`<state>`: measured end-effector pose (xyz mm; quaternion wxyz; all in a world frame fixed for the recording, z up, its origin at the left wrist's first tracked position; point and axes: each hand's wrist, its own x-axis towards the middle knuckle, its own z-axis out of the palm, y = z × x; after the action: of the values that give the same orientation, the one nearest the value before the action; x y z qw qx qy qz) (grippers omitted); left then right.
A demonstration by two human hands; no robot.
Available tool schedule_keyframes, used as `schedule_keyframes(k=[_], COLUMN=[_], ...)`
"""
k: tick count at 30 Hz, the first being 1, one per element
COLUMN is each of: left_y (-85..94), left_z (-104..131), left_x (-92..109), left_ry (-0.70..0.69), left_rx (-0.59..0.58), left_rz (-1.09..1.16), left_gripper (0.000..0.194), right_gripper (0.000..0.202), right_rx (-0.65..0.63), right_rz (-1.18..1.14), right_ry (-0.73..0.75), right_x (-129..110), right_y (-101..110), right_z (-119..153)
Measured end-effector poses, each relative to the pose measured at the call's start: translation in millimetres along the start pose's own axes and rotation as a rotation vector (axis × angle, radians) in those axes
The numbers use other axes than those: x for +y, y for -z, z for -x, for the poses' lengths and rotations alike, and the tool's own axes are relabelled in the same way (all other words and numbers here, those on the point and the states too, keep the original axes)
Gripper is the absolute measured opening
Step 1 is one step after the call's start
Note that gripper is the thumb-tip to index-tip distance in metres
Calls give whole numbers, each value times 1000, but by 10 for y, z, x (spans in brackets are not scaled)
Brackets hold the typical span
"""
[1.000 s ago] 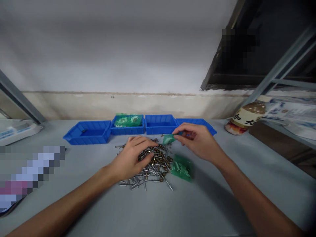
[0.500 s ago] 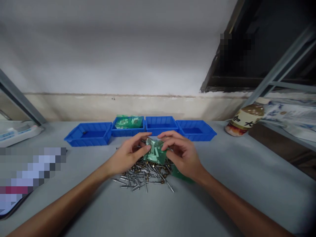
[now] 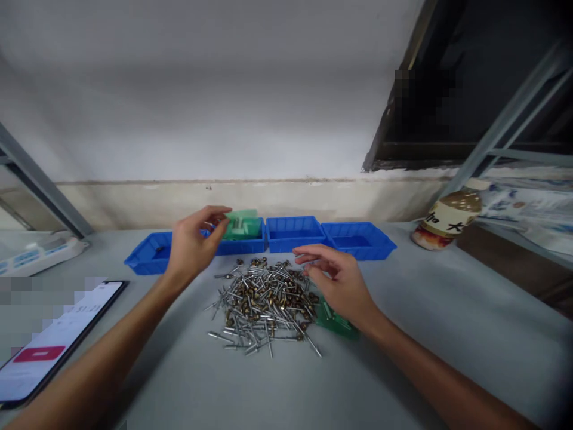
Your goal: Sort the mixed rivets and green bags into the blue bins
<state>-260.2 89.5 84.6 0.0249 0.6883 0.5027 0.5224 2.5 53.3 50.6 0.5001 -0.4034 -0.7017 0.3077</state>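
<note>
My left hand (image 3: 197, 242) is up at the second blue bin from the left, thumb and fingers closed on a small green plastic bag (image 3: 243, 226) with pale pieces inside. The bag sits over that bin (image 3: 239, 246) and hides most of its inside. My right hand (image 3: 335, 275) hovers at the right side of a pile of pop rivets and brass-coloured screws (image 3: 268, 298), fingers apart and holding nothing. Below it, partly covered by the hand, another green plastic bag (image 3: 335, 319) lies on the grey table beside the pile.
Three more blue bins stand in the row: one at far left (image 3: 145, 263), one in the middle (image 3: 295, 245) and one at right (image 3: 362, 251). A phone (image 3: 58, 346) and a white power strip (image 3: 49, 257) lie left. A bottle (image 3: 450, 218) stands right.
My left hand has carried the green bag from above the pile left and away to the second bin. My right hand has let go of it and stays near the pile.
</note>
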Motion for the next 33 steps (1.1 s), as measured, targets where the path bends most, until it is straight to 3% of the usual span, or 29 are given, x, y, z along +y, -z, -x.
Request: schedule_keyframes(k=[3, 6, 8, 14, 19, 23, 27, 30, 33], left_y=[26, -65, -140, -201, -215, -188, -85, -38, -78], left_z=[-217, -315, -333, -357, -346, -274, -84, 152, 398], left_x=[-160, -278, -314, -265, -276, -324, -247, -92, 95], left_ry=[-26, -81, -100, -144, -187, -170, -260, -355, -396], left_rx=[-7, -234, -320, -383, -425, -349, -244, -212, -259], left_rz=[-132, -226, -258, -347, -381, -398, -425, -397, -287], left_gripper=[25, 24, 24, 25, 22, 28, 32, 21, 15], right_gripper=[33, 32, 31, 27, 23, 21, 37, 45, 45], right_rx=[13, 25, 29, 38, -282, -495, -782, -794, -793], right_rz=[70, 194, 275, 404, 563, 540, 518, 562, 513], right_ry=[59, 216, 325, 385, 215, -19, -176, -215, -220], right_x=[0, 3, 5, 10, 31, 24, 15, 29, 30], right_y=[33, 72, 105, 260, 489, 680, 733, 690, 677], right_z=[-14, -30, -41, -110, -192, -209, -192, -178, -184])
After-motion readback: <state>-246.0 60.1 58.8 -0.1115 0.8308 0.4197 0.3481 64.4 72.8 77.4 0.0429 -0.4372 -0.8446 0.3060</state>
